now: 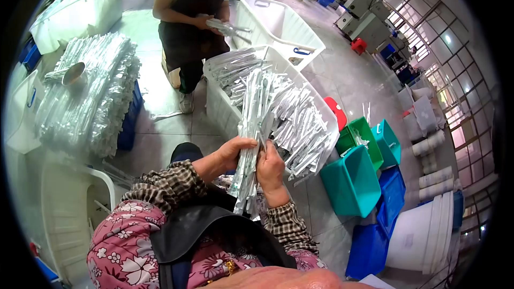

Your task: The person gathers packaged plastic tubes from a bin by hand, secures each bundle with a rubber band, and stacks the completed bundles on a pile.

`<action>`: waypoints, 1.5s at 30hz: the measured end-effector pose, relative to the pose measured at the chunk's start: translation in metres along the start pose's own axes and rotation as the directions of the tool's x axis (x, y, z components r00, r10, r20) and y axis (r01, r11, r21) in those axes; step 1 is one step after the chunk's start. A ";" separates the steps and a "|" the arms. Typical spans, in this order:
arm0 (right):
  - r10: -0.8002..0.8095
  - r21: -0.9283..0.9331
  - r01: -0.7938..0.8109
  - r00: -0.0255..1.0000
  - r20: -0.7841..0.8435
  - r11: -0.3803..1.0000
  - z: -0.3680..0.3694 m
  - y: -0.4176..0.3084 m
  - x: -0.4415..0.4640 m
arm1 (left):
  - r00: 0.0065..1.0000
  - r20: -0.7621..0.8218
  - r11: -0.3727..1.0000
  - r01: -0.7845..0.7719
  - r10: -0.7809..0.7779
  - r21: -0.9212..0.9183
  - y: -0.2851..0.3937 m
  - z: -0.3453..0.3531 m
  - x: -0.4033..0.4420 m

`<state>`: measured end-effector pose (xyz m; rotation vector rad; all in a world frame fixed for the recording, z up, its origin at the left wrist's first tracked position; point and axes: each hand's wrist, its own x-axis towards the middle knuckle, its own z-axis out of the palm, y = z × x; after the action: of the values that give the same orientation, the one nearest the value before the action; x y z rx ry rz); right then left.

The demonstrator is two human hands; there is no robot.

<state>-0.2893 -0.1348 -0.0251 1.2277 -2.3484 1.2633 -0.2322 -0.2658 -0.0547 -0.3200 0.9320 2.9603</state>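
Note:
My left hand (231,153) is closed around the left side of a bundle of long, thin, silvery-white wrapped strips (248,174). From the right side, my right hand (271,168) grips the same bundle, thumb close to the left one. The bundle stands nearly upright in front of my lap, and its far ends reach over a large white bin (218,99). Inside that bin lie many similar loose strips (305,123). What exactly is inside the wrapping is too small to tell.
Another person (195,21) in a dark apron holds strips (230,28) beyond the bin. A second white bin (305,35) stands behind. At left, a tall stack of strips (99,91) rests on a blue crate (130,120). Teal (350,184) and green tubs (369,144) are at right.

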 end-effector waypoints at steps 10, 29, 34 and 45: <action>0.117 0.284 -0.150 0.985 0.129 0.947 -0.024 -0.015 0.003 | 0.976 0.097 0.970 -0.207 0.195 0.126 0.043 0.030 -0.009; 0.363 0.689 -0.240 0.931 -0.036 0.684 -0.042 0.041 0.108 | 0.954 0.282 0.973 0.035 -0.101 0.227 -0.003 0.028 0.003; 0.044 0.637 -0.094 0.995 0.094 0.765 -0.058 0.039 0.144 | 0.936 0.269 0.958 0.167 -0.228 0.234 -0.006 0.012 -0.005; -0.142 0.512 -0.100 0.900 0.413 0.853 -0.026 0.036 0.085 | 0.870 0.467 0.986 0.164 -0.158 0.027 -0.014 -0.003 -0.011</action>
<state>-0.3744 -0.1534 0.0135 1.8722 -2.3238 1.8725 -0.2194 -0.2552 -0.0627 0.2979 0.7748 2.6942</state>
